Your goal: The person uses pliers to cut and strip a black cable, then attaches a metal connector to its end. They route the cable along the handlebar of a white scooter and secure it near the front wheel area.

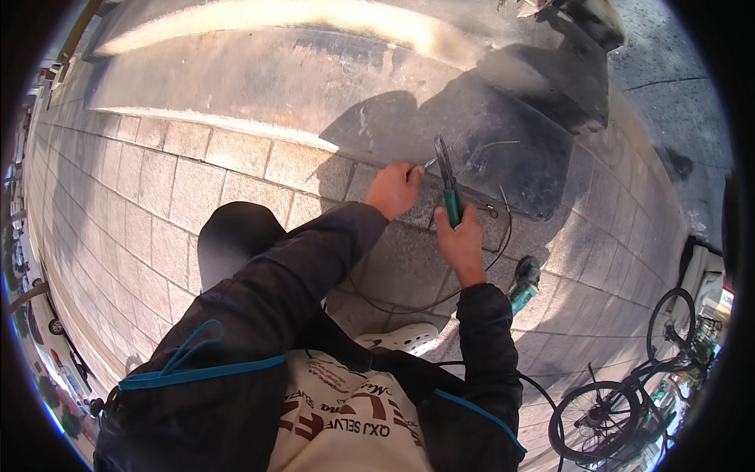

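My right hand (461, 244) is closed round the green handles of a pair of pliers (451, 197), whose dark metal jaws point away from me over the grey stone ledge. Just left of the jaws, my left hand (395, 189) pinches a small shiny metal piece (429, 163); its exact kind is too small to tell. A short thin wire (501, 144) lies on the shaded ledge beyond the pliers. Beside my right forearm, a teal angle grinder (525, 285) rests on the paving.
A thin black cable (510, 228) loops over the paving under my hands. The stone ledge (259, 79) crosses the far side, with a raised block (578, 98) at right. A white clog (409, 338) is below my arms. A bicycle (602, 421) stands at lower right.
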Available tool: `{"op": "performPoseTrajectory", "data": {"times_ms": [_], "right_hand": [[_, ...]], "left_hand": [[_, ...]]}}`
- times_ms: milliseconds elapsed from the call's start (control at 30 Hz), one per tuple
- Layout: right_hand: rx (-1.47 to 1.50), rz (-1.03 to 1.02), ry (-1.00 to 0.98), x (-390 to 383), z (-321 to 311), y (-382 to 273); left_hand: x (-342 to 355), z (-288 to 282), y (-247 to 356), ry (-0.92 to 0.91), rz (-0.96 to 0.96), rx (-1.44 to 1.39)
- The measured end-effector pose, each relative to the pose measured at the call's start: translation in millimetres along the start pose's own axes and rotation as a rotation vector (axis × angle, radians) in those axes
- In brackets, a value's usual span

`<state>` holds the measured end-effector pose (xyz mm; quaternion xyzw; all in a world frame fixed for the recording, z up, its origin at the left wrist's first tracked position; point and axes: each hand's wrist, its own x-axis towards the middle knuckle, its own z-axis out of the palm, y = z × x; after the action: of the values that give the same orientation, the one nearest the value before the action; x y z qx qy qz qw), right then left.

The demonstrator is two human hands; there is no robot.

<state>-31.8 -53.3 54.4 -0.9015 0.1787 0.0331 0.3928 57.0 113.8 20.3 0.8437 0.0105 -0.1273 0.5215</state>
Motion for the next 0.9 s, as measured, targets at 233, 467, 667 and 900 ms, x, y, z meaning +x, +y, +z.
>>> {"op": "performPoseTrajectory", "data": {"times_ms": [233,467,667,900], "right_hand": [[-0.046,0.101,0.050,6.5,-10.8,-5.7],[-0.228,-0.117,0.171,6.7,-7.6,0.9],[-0.412,-0.138,0.085,12.8,-6.4,23.5],[-0.691,-0.096,0.004,18.8,-1.9,38.3]], "left_hand": [[1.4,6.8,-3.0,-0.053,-0.070,-0.134],[1.3,14.3,-8.0,-0.029,-0.081,-0.157],[0.5,16.5,-15.7,-0.072,-0.115,-0.171],[2.3,19.7,-8.3,-0.048,-0.091,-0.222]]}}
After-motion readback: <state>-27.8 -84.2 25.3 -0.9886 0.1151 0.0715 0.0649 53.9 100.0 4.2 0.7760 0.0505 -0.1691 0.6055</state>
